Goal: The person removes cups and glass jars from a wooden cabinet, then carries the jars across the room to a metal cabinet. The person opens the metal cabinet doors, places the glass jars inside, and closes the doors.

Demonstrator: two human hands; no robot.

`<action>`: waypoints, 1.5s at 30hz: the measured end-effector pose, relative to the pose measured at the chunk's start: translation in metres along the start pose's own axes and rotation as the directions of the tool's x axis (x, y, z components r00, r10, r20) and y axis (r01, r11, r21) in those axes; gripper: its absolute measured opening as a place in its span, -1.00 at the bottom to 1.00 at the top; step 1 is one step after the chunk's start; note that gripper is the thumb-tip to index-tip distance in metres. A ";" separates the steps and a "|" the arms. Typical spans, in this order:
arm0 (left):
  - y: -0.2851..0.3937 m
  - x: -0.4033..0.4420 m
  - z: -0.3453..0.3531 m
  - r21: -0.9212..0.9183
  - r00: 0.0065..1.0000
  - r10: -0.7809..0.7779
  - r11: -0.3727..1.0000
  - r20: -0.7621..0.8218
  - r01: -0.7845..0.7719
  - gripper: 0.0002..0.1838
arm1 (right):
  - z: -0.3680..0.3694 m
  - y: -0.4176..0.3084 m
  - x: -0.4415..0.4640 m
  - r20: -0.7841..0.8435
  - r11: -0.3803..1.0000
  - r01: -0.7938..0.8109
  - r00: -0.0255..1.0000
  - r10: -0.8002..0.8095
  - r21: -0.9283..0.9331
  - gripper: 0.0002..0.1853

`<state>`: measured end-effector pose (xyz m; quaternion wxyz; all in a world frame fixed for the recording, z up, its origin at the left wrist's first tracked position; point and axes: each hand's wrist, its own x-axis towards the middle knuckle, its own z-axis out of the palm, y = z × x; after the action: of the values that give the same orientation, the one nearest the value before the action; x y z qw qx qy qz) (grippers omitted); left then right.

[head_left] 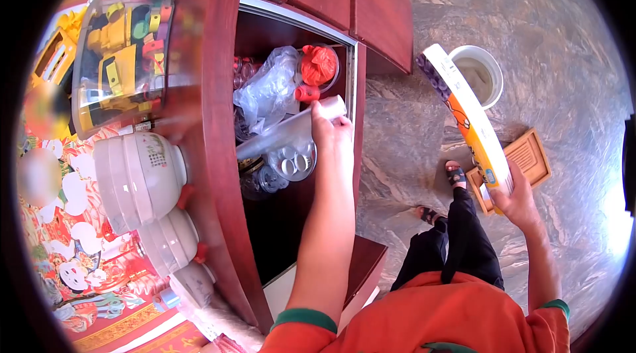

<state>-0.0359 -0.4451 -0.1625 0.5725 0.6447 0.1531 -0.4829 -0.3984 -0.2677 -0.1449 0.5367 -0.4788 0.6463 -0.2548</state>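
Note:
My left hand [331, 129] is closed round one end of a translucent roll of plastic film [285, 129], which lies slanting over the open drawer [278, 15]. Below and beside the roll in the drawer are a crumpled clear plastic bag [270, 85], a red bag bundle [318, 65], a small red object [307, 93] and a clear container with round white pieces [291, 164]. My right hand [519, 199] grips the lower end of a long, narrow box [474, 124] printed white, purple and yellow, held out over the floor. Part of the drawer's contents is hidden under the roll and my arm.
At left, a red-patterned surface bears a clear bin of colourful items [122, 61] and stacked white lidded bowls [142, 177]. A white bucket [487, 78] and a wooden tray [530, 157] are on the marbled floor [563, 42]. Red-brown wooden panels [381, 8] border the drawer.

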 end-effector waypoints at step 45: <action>-0.112 -0.477 -0.521 0.032 0.641 0.570 0.734 0.514 -0.678 -0.48 | 0.065 -0.148 -0.286 0.757 0.891 0.125 0.485 -0.438 0.436 -0.28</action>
<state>-0.1192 0.2194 0.0879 0.6474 0.5793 -0.2791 -0.4091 -0.2960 -0.0614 0.0898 0.7998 -0.5471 0.1681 -0.1810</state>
